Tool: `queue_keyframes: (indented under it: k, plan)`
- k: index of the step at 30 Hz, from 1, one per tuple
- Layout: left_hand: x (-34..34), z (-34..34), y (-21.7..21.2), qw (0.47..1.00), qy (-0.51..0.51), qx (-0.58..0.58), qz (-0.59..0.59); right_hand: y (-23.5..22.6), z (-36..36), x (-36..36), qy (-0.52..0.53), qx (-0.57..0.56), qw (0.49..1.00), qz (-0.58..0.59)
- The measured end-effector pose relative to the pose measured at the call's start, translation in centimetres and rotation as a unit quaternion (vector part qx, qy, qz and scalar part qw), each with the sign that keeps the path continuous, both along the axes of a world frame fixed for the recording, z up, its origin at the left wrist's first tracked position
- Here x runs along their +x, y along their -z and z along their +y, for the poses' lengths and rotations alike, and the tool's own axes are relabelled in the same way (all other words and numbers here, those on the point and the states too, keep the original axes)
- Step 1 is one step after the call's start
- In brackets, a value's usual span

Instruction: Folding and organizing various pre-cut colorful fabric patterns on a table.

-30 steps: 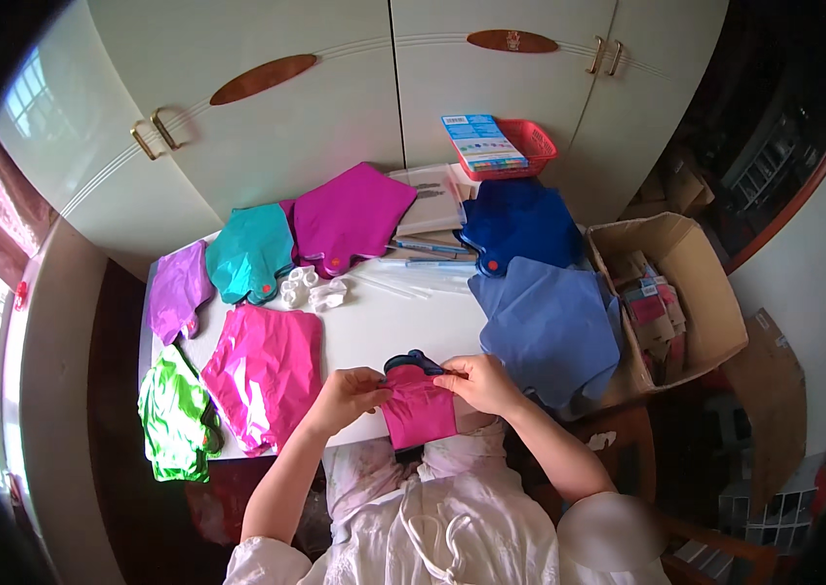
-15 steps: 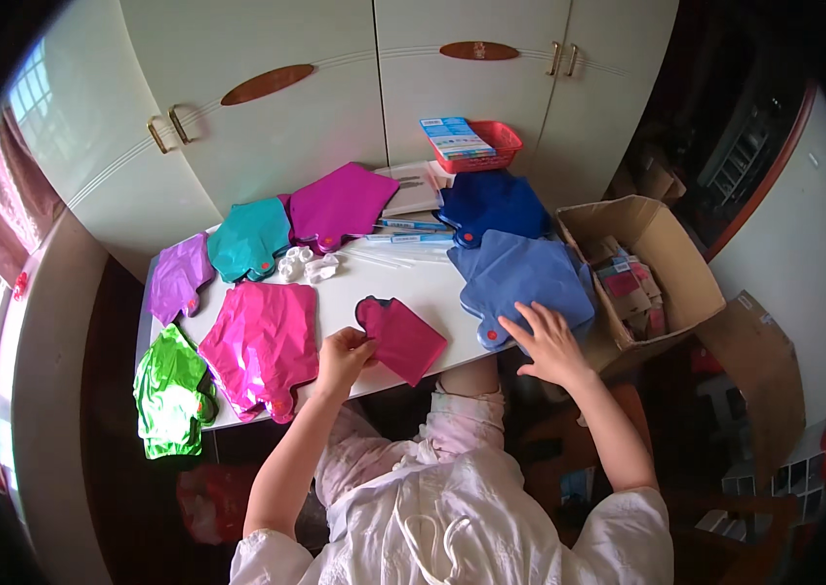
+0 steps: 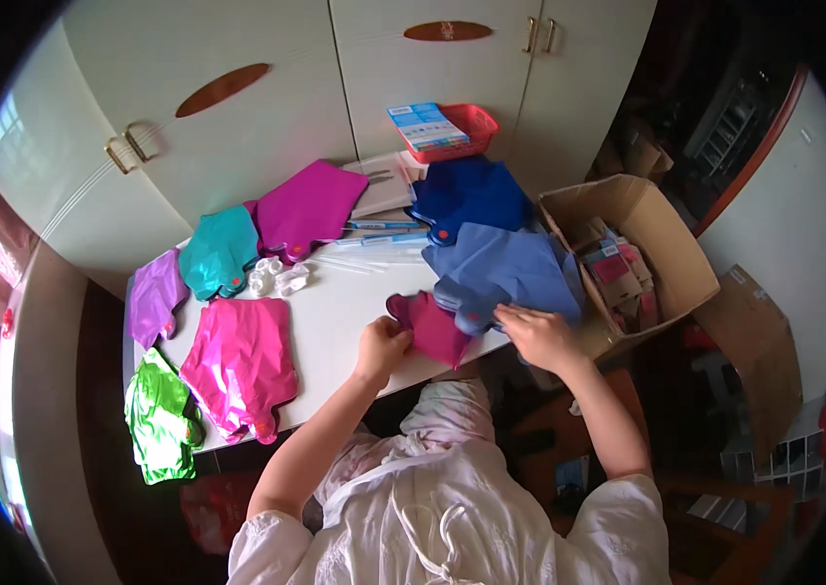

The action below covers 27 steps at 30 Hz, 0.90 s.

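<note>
My left hand [image 3: 384, 349] pinches a small folded magenta foil piece [image 3: 434, 330], flat like an uninflated balloon, by its left edge. This piece is over the table's front edge, its right side meeting the near-left corner of a light blue foil pile [image 3: 506, 268]. My right hand [image 3: 540, 336] has its fingers drawn together on the near edge of that pile, gripping the foil there. The pile's lower left corner looks raised and is blurred. What lies under my right fingers is hidden.
More flat foil piles lie around the white table [image 3: 335, 331]: green [image 3: 161, 419], bright pink [image 3: 242, 366], lilac [image 3: 155, 297], teal [image 3: 218, 253], purple [image 3: 306, 205] and dark blue [image 3: 472, 200]. White ribbon rolls [image 3: 278, 278], a red basket [image 3: 472, 127] and an open cardboard box [image 3: 671, 244] stand nearby.
My right hand's spread fingers have closed on the blue pile's near edge. The magenta piece has moved right, against the blue foil. The whole view has shifted a little.
</note>
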State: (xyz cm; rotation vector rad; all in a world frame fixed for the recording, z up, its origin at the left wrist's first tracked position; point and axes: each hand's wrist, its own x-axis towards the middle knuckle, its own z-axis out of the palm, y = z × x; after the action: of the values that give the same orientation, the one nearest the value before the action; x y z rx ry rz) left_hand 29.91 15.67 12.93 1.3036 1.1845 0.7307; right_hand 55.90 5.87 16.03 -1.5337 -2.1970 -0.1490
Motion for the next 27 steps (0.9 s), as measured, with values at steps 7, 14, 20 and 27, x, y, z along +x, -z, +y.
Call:
queue_keyframes:
  k: [7,14,20,27]
  plan:
    - [-0.9,0.4,-0.2,0.999,0.042,-0.025,0.001,0.5,-4.0,-0.3,0.009,-0.004,0.991,0.135]
    - [-7.3,-5.6,-2.9,0.928,0.1,0.288,0.214,17.2,-24.2,9.2,0.584,0.081,0.666,0.457]
    - [-11.0,-6.2,-0.2,0.777,0.062,0.506,0.37,27.6,-35.6,4.4,0.771,-0.147,0.556,0.274]
    - [-13.8,-6.8,1.1,0.755,0.069,0.521,0.393,30.0,-34.7,-2.2,0.746,-0.243,0.601,0.15]
